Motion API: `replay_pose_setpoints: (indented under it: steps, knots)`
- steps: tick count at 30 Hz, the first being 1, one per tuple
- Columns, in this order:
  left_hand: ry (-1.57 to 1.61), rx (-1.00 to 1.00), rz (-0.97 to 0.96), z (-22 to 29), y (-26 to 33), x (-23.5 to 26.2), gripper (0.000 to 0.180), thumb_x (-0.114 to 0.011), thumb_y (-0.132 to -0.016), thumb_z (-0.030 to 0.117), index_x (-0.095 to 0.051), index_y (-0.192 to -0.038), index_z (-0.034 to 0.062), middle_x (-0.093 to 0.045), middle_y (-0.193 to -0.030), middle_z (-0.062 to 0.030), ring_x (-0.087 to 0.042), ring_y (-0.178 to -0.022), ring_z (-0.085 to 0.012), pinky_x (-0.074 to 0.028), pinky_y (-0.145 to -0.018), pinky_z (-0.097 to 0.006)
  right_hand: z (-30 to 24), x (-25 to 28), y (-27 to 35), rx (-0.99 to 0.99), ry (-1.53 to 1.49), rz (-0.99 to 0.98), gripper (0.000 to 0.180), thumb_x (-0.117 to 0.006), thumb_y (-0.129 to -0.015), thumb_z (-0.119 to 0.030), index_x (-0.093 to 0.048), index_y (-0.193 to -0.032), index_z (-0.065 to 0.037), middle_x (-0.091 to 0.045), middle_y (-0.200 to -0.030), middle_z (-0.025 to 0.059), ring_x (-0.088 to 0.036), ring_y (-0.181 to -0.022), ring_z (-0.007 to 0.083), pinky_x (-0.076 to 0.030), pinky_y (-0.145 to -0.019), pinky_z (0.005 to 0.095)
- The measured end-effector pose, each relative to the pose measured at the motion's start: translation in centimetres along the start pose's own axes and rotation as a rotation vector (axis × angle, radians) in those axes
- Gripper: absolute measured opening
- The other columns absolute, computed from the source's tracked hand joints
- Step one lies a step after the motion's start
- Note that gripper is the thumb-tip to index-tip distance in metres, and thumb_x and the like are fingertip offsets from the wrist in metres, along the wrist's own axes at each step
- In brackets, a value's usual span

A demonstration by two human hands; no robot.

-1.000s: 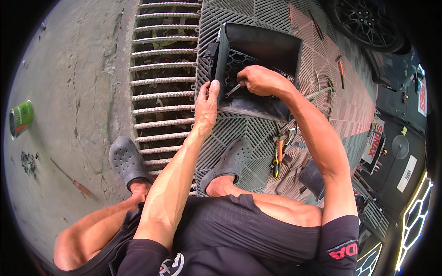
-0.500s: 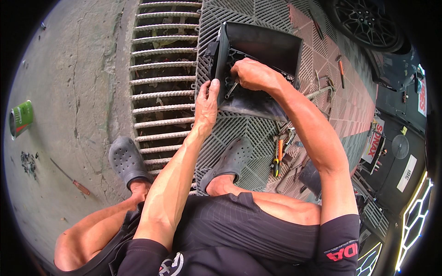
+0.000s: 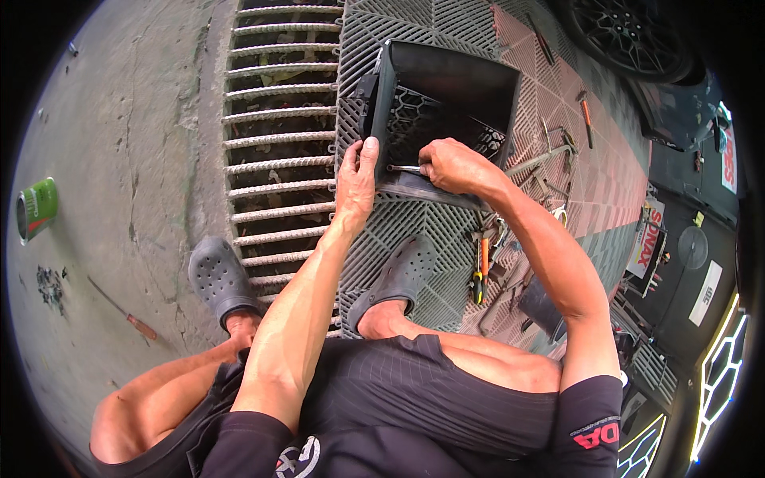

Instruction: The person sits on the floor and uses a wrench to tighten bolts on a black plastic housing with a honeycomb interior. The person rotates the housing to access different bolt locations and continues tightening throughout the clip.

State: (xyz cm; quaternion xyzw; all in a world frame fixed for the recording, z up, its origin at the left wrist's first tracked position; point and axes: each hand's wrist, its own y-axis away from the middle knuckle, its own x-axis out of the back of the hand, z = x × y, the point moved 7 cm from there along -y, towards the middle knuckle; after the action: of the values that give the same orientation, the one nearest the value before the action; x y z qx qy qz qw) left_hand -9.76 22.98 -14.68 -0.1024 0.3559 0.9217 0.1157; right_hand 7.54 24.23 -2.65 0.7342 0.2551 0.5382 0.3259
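Note:
A black box-shaped plastic part [image 3: 458, 68] with honeycomb mesh inside lies in front of me, its hollow side facing up. My left hand [image 3: 357, 179] grips its near left edge, thumb on the rim and the other fingers partly hidden. Closed in a fist, my right hand [image 3: 458, 166] holds a slim silver tool with a rounded end, wrench-like [image 3: 404, 168]. The tool points left, over the near inside of the part. What its far end does inside my fist is hidden.
The part rests on grey slatted floor tiles [image 3: 446, 263] beside a ribbed-bar drain grate [image 3: 280, 163]. Orange-handled pliers [image 3: 478, 275] and several tools lie to the right. A screwdriver [image 3: 142, 325] and green can [image 3: 37, 209] are at left; a car wheel [image 3: 625, 36] stands far right.
My right hand has drawn back toward me and slightly right, out of the part's middle, with the tool turned nearly level. The mesh shows now. My left hand has stayed put.

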Motion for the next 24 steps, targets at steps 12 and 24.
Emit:
replay_pose_setpoints:
  steps: [12, 24]
  knots:
    - [0.031, 0.012, 0.005, 1.1, 0.8, -0.1, 0.087, -0.062, -0.104, 0.076, -0.062, -0.15, 0.0023, -0.068, -0.127, -0.0092, -0.06, -0.109, -0.018, -0.051, -0.093, -0.032, -2.0, 4.4, -1.7, 0.16, 0.191, 0.073, 0.024, -0.066, -0.085, -0.005, -0.079, -0.105, -0.001, -0.08, -0.106, 0.0231, -0.075, -0.11, 0.042, -0.059, -0.097, 0.0512]
    - [-0.017, 0.001, -0.013, 0.2, -0.1, -0.1, 0.094, -0.059, -0.104, 0.078, -0.058, -0.154, -0.0012, -0.068, -0.137, -0.0156, -0.061, -0.124, -0.024, -0.045, -0.112, -0.039, -2.2, 2.5, -5.3, 0.299, 0.218, 0.201, 0.021, -0.065, -0.084, -0.002, -0.073, -0.102, 0.006, -0.076, -0.102, 0.026, -0.073, -0.107, 0.0448, -0.058, -0.094, 0.0527]
